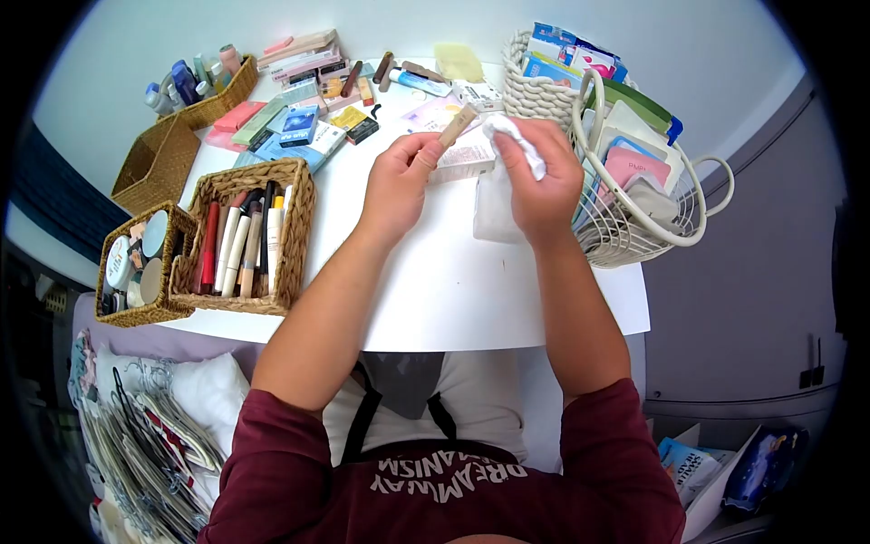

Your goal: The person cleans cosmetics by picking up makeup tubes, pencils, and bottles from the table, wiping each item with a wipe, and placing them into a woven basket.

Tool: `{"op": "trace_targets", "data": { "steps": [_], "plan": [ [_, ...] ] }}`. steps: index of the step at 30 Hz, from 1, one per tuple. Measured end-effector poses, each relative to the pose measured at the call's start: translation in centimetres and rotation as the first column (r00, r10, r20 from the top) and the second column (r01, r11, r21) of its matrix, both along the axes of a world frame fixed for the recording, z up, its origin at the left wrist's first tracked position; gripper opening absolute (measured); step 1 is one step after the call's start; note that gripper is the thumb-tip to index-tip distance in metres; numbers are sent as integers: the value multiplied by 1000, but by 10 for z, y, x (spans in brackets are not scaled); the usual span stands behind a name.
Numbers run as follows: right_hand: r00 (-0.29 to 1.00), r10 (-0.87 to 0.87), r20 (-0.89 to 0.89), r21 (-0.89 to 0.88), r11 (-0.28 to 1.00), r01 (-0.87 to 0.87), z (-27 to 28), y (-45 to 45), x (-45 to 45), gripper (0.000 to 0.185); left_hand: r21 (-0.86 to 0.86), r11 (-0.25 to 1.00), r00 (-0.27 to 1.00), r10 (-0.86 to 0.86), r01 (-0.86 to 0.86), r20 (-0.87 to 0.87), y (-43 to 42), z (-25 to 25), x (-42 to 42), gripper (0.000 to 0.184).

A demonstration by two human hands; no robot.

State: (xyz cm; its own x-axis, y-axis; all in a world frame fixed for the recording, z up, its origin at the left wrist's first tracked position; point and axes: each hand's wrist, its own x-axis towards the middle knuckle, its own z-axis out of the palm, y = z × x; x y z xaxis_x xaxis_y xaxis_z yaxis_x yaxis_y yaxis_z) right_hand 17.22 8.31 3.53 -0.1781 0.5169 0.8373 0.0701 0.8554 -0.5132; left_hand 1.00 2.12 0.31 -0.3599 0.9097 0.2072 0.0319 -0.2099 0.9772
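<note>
My left hand [399, 186] is closed round a slim tan cosmetic tube [458, 125], which tilts up to the right above the white table. In my right hand [548, 177] is a crumpled white tissue [515, 145], pinched between thumb and fingers and held a little to the right of the tube. Between and below my hands lies a pale printed box [465, 163]. A flat, whitish packet [494, 213] rests on the table, partly hidden by my right hand and wrist.
To the left, a wicker basket [304, 208] holds several cosmetic tubes; a smaller one [136, 313] holds round compacts. Cosmetic boxes [299, 125] cover the table's back. On the right are a white rope basket [535, 95] and a white wire basket [666, 238], both filled.
</note>
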Motion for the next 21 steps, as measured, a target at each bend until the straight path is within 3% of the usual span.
{"op": "trace_targets", "data": {
  "steps": [4, 7, 10, 12, 13, 15, 18, 21],
  "plan": [
    [984, 152, -95, -225, 959, -170, 5, -1, 1, 20, 190, 982, 980, 26, 13, -200, 1, -4, 5, 22],
    [963, 260, -64, -397, 879, -264, 7, 2, 6, 20, 167, 986, 931, 48, 14, -361, -4, 3, 2, 21],
    [946, 325, -3, -481, 829, -286, 8, 4, 9, 22, 255, 965, 695, 138, 67, -706, -4, -3, -4, 23],
    [949, 315, 11, -522, 811, -263, 5, 3, 5, 22, 303, 952, 585, 225, 38, -779, -3, -3, -5, 25],
    [978, 205, 35, -438, 883, -169, 2, 5, 3, 22, 328, 944, 523, 265, 29, -810, -3, -2, -5, 26],
    [998, -32, 50, -253, 966, 44, -3, 9, 0, 22, 314, 949, 540, 278, -27, -795, -5, 1, -2, 25],
    [999, 53, 11, -171, 984, -50, 2, 4, 2, 21, 319, 946, 575, 294, -60, -763, -3, 1, -2, 25],
    [968, 219, 126, -113, 972, -205, 1, -4, -1, 20, 336, 941, 617, 295, -53, -730, -3, -4, -6, 26]
  ]
}}
